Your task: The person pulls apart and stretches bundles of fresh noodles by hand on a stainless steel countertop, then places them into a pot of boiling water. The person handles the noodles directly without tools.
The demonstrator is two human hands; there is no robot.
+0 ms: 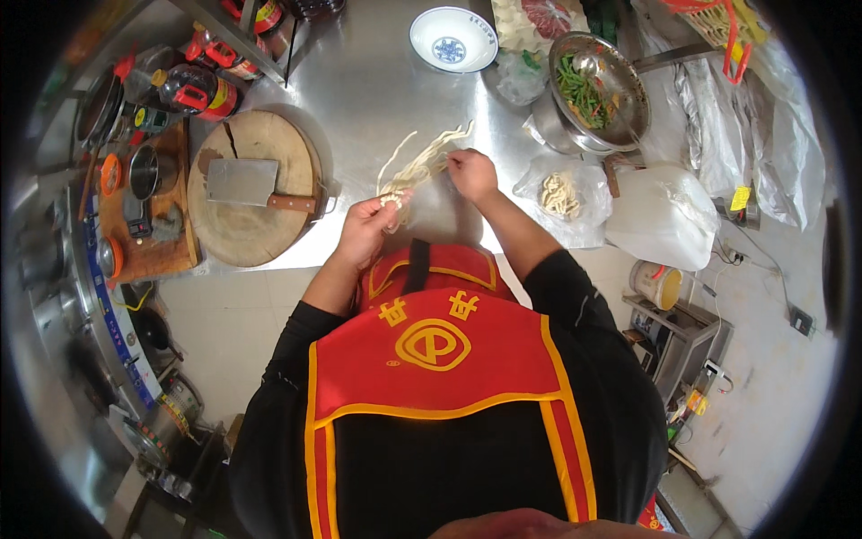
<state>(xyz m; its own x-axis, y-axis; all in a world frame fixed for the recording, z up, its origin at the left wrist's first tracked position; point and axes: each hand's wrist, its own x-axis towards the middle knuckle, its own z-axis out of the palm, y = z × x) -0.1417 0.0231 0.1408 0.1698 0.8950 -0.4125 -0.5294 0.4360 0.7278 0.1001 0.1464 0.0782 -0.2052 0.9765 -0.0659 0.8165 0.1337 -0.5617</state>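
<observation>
My left hand grips a bundle of thick pale noodles near the table's front edge. Their cut ends show at its fingertips, and the loose strands spread up and to the right over the steel tabletop. At the right side of that bundle, my right hand has its fingers pinched together on strands; the exact hold is partly hidden by the fingers. Further right, more noodles lie in a clear plastic bag. A white bowl with blue decoration stands beyond both hands.
On the left, a cleaver lies on a round wooden chopping block, beside a wooden board. Sauce bottles stand behind. Right are a steel bowl of green vegetables and a white plastic jug.
</observation>
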